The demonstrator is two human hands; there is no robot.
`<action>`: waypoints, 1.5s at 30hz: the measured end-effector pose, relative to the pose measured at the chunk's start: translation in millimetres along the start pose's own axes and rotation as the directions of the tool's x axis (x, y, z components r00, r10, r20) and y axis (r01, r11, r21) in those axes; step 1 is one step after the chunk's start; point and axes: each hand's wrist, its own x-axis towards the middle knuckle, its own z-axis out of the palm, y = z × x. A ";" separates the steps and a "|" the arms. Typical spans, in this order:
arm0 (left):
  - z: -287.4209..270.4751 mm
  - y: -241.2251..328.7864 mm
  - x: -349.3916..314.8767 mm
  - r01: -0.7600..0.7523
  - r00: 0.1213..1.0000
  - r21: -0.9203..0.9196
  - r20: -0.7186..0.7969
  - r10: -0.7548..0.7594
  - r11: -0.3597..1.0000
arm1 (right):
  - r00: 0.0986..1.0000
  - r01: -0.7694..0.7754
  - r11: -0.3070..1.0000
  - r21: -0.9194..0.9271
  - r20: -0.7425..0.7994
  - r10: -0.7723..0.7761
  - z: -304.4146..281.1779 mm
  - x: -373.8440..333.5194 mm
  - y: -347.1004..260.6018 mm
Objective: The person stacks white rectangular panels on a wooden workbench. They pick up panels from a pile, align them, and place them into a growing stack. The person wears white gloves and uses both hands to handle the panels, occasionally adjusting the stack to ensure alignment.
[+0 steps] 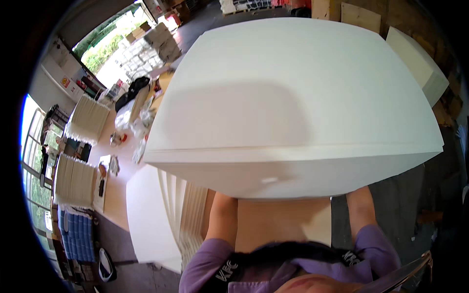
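A large pile of white sheets or boards (312, 68) fills the middle of the head view, its broad top face up and its near side toward me. From below, my bare left forearm (223, 219) runs under the pile's near edge, left of centre. My right forearm (361, 212) goes under the same edge farther right. Both hands and all fingers are hidden beneath the pile, so their grip does not show. Whether the pile rests on anything is also hidden. Under its near side shows a light brown tabletop (283, 219).
More white sheets (151, 215) stand in a fanned stack just left of me. A long table (115, 200) at left carries plastic bags and several white stacks (74, 180). Another white block (415, 63) is at far right. Wrapped bundles (149, 51) stand near the open doorway.
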 end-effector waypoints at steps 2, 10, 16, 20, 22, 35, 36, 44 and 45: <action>-7.1 -10.5 -38.5 0.004 1.000 -0.054 0.006 -0.004 0.999 | 0.999 -0.032 0.999 0.028 0.011 0.032 -12.8 -49.0 28.4; -61.4 -58.9 -177.8 0.068 0.997 -0.261 -0.019 -0.076 0.963 | 0.975 -0.210 0.973 0.093 0.095 0.202 -53.4 -234.0 135.6; -75.8 -96.2 -251.1 0.137 0.989 -0.399 0.006 -0.147 0.907 | 0.954 -0.292 0.944 0.154 0.113 0.277 -79.9 -325.0 174.7; -70.8 -86.5 -256.3 0.129 0.991 -0.512 0.054 -0.119 0.849 | 0.982 -0.180 0.966 0.184 0.086 0.167 -80.2 -322.3 133.1; -69.1 -79.9 -259.4 0.131 0.991 -0.578 0.091 -0.096 0.806 | 0.995 -0.086 0.976 0.198 0.068 0.074 -80.3 -319.9 92.9; -194.3 30.3 -348.8 -0.322 0.845 -0.928 -0.194 0.499 0.184 | 0.893 0.444 0.876 0.187 -0.013 -0.450 -157.5 -487.4 -124.4; -213.4 51.8 -368.1 -0.406 0.793 -0.903 -0.269 0.547 0.145 | 0.874 0.478 0.860 0.179 0.003 -0.486 -164.6 -493.5 -138.9; -289.5 187.5 -470.6 -0.777 0.613 -0.345 -0.227 0.756 0.527 | 0.793 0.609 0.781 -0.140 0.134 -0.594 -156.4 -458.9 -254.7; -291.7 195.8 -479.2 -0.753 0.654 -0.246 -0.179 0.735 0.611 | 0.776 0.630 0.759 -0.163 0.133 -0.616 -152.5 -447.5 -261.7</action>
